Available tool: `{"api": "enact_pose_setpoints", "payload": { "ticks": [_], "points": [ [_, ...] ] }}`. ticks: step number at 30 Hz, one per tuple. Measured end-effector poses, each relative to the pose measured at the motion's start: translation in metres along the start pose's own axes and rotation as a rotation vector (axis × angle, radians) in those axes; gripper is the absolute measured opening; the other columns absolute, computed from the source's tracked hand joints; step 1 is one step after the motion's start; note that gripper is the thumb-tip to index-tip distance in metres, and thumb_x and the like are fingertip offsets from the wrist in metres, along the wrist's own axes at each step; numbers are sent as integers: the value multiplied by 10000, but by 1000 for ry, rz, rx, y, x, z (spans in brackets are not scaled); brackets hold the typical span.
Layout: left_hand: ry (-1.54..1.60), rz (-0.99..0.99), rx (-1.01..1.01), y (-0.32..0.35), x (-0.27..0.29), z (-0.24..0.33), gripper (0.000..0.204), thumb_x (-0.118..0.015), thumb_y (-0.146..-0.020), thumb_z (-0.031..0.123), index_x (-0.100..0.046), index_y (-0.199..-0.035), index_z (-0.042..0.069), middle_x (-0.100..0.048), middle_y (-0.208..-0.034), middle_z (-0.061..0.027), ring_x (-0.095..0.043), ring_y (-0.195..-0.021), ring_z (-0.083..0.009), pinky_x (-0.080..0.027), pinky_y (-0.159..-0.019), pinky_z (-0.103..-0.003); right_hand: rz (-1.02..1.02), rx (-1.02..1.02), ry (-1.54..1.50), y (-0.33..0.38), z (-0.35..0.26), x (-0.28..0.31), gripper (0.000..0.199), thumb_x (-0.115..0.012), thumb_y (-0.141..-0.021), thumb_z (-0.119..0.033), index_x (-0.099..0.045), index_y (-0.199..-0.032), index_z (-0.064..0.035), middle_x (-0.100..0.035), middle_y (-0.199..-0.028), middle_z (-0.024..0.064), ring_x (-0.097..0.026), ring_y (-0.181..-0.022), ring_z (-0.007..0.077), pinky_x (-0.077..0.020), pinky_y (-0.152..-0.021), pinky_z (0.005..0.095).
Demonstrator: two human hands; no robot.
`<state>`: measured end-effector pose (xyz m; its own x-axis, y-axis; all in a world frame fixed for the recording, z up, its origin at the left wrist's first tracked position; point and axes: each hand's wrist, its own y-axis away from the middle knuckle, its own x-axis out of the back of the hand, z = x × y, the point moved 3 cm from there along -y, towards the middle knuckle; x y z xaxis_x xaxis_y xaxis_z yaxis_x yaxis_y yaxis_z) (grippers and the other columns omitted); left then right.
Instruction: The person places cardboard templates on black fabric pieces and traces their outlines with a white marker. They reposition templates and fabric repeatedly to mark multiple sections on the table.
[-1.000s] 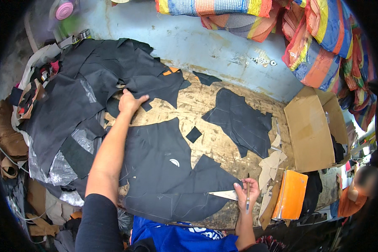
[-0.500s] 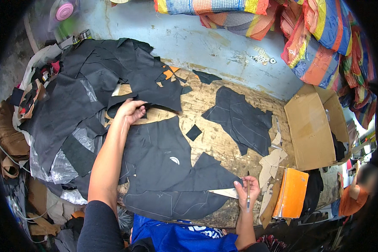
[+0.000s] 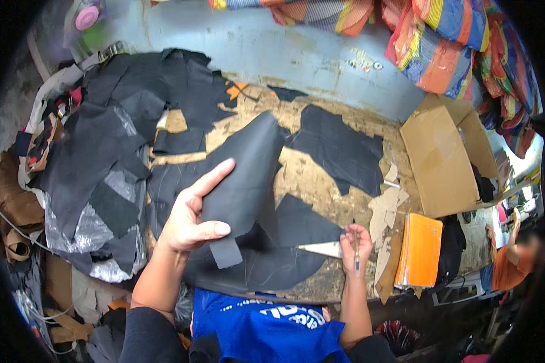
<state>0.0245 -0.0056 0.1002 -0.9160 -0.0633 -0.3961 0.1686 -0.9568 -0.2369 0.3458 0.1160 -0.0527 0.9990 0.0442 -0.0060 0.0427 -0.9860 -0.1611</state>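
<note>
My left hand point(image 3: 191, 215) is closed on a piece of black leather-like material point(image 3: 245, 172), its thumb on the near face. The piece is raised and curled over above the table, with a small tab hanging at its lower end. Between the fingers of my right hand point(image 3: 352, 251) is a slim pen point(image 3: 356, 245), held upright. Beside that hand lies the pale pointed end of a flat piece point(image 3: 322, 248), partly covered by black material. Under the lifted piece, black sheets with pale drawn lines point(image 3: 266, 269) spread along the near table edge.
A heap of black material point(image 3: 103, 145) covers the left side, with clear plastic among it. Another black piece point(image 3: 339, 148) lies toward the back. At the right are cardboard patterns point(image 3: 384, 209), an orange book point(image 3: 419, 249) and an open carton point(image 3: 439, 163). A co-worker point(image 3: 515, 260) is beyond.
My left hand has come nearer from the heap's edge, lifting and folding over a black piece. My right hand keeps the pen at nearly the same place. The whole view has shifted slightly.
</note>
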Motion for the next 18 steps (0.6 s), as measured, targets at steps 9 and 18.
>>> {"api": "enact_pose_setpoints", "payload": {
  "ticks": [9,18],
  "points": [
    [-1334,307,134,137,13,-82,569,-754,-696,183,-573,-1212,27,-627,-1015,-254,-578,-976,-410,-416,-924,-420,-18,-9,-60,3,-1,-3,387,-652,-721,99,-537,-1078,7,-558,-1046,68,-545,-872,101,-461,-784,220],
    [-1626,118,304,89,21,-98,697,-635,-815,396,-401,-1367,41,-541,-1189,-291,-489,-1135,-431,-218,-1038,-596,37,-42,-37,-25,0,-13,440,-677,-702,105,-518,-1102,9,-554,-1040,85,-536,-863,108,-464,-784,229]
  ]
}}
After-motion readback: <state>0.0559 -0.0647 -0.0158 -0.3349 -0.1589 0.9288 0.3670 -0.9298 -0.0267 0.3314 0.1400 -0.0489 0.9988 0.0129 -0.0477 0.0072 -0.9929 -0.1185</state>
